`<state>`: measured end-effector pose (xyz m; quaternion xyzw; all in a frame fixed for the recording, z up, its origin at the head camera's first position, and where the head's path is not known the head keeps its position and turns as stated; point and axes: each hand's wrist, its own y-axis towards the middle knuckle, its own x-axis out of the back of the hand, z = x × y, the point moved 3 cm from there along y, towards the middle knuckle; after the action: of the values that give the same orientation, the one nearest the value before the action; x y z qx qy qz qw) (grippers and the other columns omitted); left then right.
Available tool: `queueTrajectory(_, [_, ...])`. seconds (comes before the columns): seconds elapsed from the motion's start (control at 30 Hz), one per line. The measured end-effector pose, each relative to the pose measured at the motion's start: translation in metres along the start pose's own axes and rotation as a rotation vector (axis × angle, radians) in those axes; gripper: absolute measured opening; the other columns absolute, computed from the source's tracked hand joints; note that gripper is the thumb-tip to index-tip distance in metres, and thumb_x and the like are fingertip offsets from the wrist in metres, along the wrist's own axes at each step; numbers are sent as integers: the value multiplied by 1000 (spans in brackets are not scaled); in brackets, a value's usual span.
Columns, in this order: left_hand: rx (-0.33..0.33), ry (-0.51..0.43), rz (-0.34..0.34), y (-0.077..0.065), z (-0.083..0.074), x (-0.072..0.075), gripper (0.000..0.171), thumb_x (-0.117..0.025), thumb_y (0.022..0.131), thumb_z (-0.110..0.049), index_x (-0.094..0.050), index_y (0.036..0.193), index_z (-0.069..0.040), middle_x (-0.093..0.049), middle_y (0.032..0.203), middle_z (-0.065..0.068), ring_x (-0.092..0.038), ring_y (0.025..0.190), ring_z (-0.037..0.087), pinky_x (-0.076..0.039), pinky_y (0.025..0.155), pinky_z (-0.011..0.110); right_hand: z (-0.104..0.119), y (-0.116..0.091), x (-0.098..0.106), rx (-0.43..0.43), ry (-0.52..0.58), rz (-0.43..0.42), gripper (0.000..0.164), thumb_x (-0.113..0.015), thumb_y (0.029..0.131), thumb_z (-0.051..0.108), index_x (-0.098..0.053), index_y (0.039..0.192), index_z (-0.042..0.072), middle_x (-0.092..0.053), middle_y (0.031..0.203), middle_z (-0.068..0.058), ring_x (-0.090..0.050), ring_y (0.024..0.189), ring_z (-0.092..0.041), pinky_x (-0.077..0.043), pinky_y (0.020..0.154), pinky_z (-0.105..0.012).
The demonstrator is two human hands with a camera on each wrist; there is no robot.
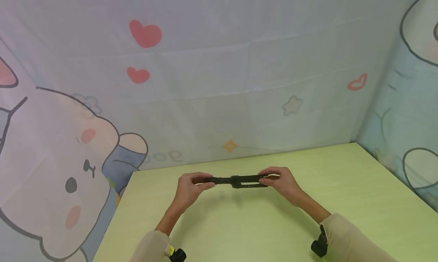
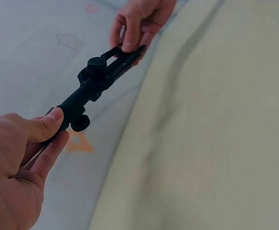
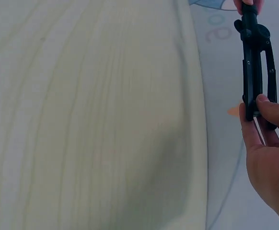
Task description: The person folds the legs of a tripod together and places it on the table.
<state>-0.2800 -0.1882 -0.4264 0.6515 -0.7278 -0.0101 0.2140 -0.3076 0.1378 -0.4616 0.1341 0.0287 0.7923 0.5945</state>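
A small black tripod (image 1: 236,181) is held level above the table, its folded legs pointing right. My left hand (image 1: 189,189) pinches its head end between thumb and fingers. At the other end, my right hand (image 1: 283,185) grips the leg tips. In the left wrist view the tripod (image 2: 87,91) shows round knobs near its middle and beside the left thumb. Seen from the right wrist, two legs (image 3: 271,72) stand slightly apart, with the right thumb and fingers around their ends.
Beneath the hands lies a pale yellow-green tabletop (image 1: 239,224) with wood grain. A printed cloth (image 1: 219,83) with hearts and cartoon animals hangs behind it and along the sides. Small black cameras (image 1: 319,245) are strapped at both wrists.
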Motion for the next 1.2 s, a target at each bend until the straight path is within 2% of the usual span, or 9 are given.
queueTrajectory(0.17, [21,92,31,-3,19,-11,20,-87,83,-5,-82,102,-6,-78,98,9,-76,92,22,-59,75,25,-9,-1,4,28,-142,21,18,-80,91,6,-79,110,7,-72,114,-12,-74,100,-26,-60,83,-32])
queueTrajectory(0.4, [-26,139,95,-5,33,-23,18,-86,84,-4,-81,102,-4,-78,100,12,-75,92,28,-62,74,28,-18,-3,6,56,-245,39,15,-80,90,3,-79,105,6,-73,111,-13,-75,98,-27,-62,77,-31])
queueTrajectory(0.57, [-36,161,126,-7,36,-29,18,-84,86,-1,-81,104,-2,-77,102,13,-74,94,31,-62,77,26,-23,-3,5,80,-273,62,11,-79,89,-1,-78,100,3,-73,106,-13,-75,96,-30,-63,74,-32])
queueTrajectory(0.83, [-71,248,166,-12,39,-33,19,-81,89,-3,-79,108,-1,-76,106,13,-73,97,31,-61,78,25,-24,-7,4,129,-310,106,11,-80,90,0,-77,100,3,-73,106,-16,-75,95,-33,-62,74,-30])
queueTrajectory(1.2, [-93,301,178,-15,45,-35,20,-82,89,-3,-79,108,-2,-77,106,13,-75,94,32,-61,74,25,-28,-7,3,152,-348,128,12,-80,89,-1,-77,99,4,-74,104,-14,-76,93,-32,-62,73,-29])
